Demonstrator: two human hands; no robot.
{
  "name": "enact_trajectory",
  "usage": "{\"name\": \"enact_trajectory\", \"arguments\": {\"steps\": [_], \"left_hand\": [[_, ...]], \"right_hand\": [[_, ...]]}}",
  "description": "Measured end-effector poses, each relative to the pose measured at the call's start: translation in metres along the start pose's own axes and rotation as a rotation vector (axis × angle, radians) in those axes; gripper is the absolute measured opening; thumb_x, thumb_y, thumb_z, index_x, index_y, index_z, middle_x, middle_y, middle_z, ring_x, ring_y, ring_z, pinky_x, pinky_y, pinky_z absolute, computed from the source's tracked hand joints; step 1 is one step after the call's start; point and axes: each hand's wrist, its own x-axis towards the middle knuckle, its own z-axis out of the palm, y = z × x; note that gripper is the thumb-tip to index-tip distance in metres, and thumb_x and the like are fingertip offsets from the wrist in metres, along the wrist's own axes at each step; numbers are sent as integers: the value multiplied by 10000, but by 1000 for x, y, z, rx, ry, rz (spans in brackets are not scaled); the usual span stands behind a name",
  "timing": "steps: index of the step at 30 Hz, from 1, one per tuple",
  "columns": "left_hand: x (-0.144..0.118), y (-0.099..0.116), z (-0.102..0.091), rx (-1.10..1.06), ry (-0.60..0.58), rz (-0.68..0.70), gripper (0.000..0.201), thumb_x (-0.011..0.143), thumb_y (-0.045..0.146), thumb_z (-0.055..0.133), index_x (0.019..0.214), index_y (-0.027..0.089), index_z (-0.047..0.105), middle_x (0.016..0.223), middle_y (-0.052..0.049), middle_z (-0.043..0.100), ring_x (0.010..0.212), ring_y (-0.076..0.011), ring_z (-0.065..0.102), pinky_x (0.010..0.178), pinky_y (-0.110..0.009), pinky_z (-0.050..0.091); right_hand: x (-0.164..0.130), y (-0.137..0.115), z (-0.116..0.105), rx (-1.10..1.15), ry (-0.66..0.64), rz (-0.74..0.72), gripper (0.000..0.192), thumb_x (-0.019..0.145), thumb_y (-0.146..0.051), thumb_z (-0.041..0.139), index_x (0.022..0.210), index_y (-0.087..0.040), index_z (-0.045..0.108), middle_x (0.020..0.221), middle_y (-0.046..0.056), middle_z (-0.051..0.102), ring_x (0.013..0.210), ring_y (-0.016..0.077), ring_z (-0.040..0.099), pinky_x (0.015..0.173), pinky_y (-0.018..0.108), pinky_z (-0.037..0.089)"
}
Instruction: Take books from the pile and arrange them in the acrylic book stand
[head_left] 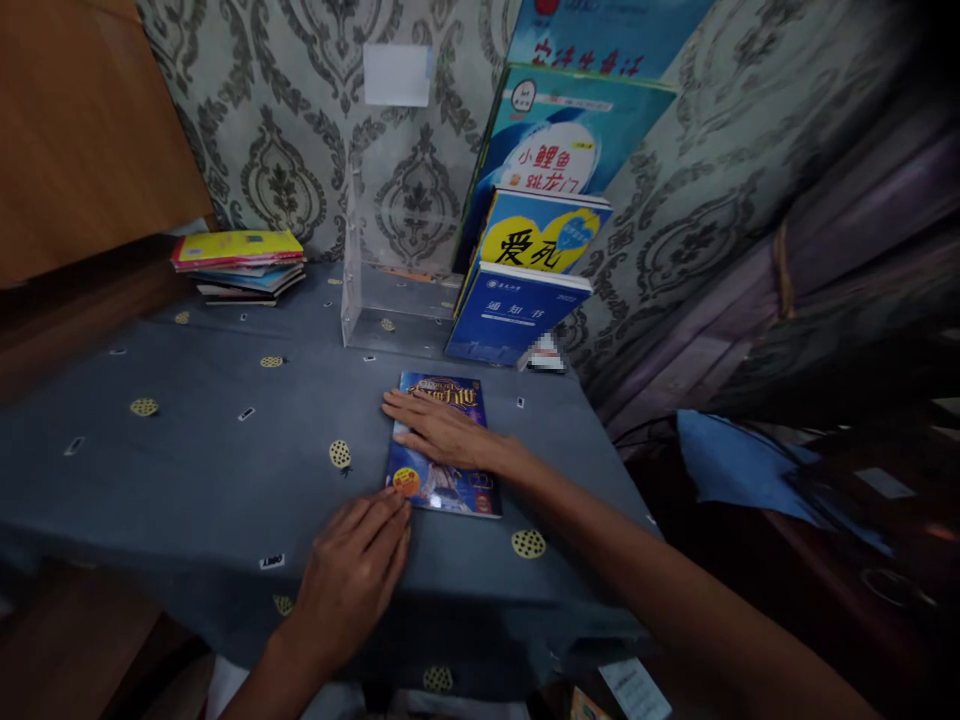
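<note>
A dark blue book with gold lettering lies closed on the cloth-covered table, near its front edge. Across the upper middle of the cover rests my right hand, flat, with its fingers stretched toward the left edge. My left hand is at the lower left corner of the same book; its fingers are stretched out side by side and the tips touch that corner. Neither hand grips anything. Parts of the cover picture and title are hidden under the right hand.
Behind the book stands a clear acrylic rack with several upright books, a blue booklet in front. A stack of thin books lies at the back left. Patterned wallpaper backs the table. Blue cloth lies at the right.
</note>
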Motion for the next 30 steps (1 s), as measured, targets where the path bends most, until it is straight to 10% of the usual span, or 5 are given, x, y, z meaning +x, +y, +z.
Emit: {"name": "enact_trajectory", "arguments": {"steps": [20,30], "left_hand": [[-5,-5,6,-33,38,-21,242,1008,173,480,1145,191,678,1096,-66,766,977,-216,726,853,-380,606],[-4,-4,5,-121,-5,-97,253,997,170,491,1130,204,703,1083,-72,756,969,-207,716,884,-389,600]], "right_hand": [[22,33,-6,-74,241,324,466,1051,-391,435,1431,-132,514,1518,165,519,1444,263,453,1197,453,359],[3,28,-5,-67,263,486,539,1040,-354,437,1476,-37,445,1592,235,384,1524,293,302,1248,497,243]]}}
